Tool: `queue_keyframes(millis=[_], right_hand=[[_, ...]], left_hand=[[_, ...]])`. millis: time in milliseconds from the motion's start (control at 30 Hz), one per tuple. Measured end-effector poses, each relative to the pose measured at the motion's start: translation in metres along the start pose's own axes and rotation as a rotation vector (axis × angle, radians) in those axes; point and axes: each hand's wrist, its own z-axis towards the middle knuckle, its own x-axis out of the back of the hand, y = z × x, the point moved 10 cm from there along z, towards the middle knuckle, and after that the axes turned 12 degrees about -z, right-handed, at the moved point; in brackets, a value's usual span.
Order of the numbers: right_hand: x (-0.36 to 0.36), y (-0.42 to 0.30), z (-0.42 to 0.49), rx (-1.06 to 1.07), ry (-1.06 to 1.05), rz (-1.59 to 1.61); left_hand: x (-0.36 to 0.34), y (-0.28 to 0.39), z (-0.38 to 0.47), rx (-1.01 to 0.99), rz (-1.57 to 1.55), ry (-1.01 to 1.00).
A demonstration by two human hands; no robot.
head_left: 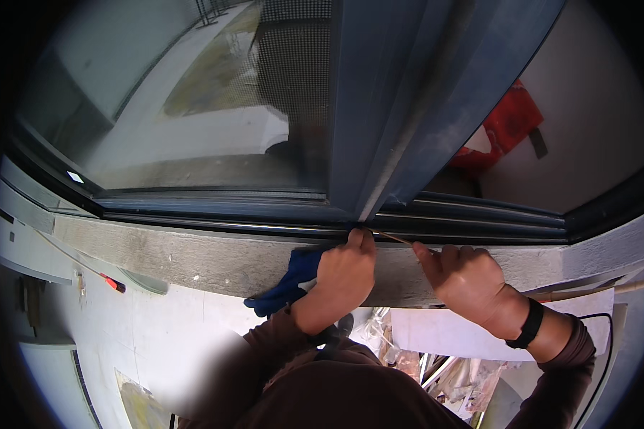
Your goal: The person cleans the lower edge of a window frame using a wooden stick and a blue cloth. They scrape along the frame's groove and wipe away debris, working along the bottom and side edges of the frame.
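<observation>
My left hand (pixel 346 271) is at the lower track (pixel 236 228) of a sliding window, by the foot of the grey sash frame (pixel 375 134). Its fingers are bunched on a blue cloth (pixel 295 281), which trails over the concrete sill (pixel 155 252). Some blue shows at the fingertips; the rest of the grip is hidden. My right hand (pixel 467 281), with a black band on the wrist, pinches a thin stick (pixel 394 237). The stick's far tip points into the track close to my left fingertips.
Glass with mesh behind it (pixel 295 80) fills the upper left. Beyond the right opening hangs a red sheet (pixel 510 128). Below the sill, a white board (pixel 451 332) and scraps (pixel 445 375) lie at right. A red-and-black handle (pixel 112 282) is at left.
</observation>
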Motion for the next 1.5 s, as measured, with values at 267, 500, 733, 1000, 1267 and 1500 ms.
queue_keyframes(millis=[267,500,733,1000,1267,1500], right_hand=[[0.006,0.003,0.001,-0.145,-0.017,0.177],[0.004,-0.035,0.004,-0.196,-0.018,0.037],[0.002,-0.026,0.006,-0.244,0.038,0.172],[0.007,-0.046,0.026,-0.156,0.053,0.042],[0.012,-0.006,0.016,-0.157,-0.064,0.15],[0.015,0.006,0.012,-0.191,-0.097,0.25]], left_hand=[[0.042,-0.046,-0.039,0.177,-0.17,0.213],[0.037,-0.047,-0.032,0.145,-0.189,0.22],[0.055,-0.07,-0.045,0.121,-0.356,0.322],[0.051,-0.066,-0.036,0.15,-0.202,0.233],[0.032,-0.052,-0.017,0.124,-0.338,0.19],[0.039,-0.07,-0.032,0.16,-0.373,0.253]])
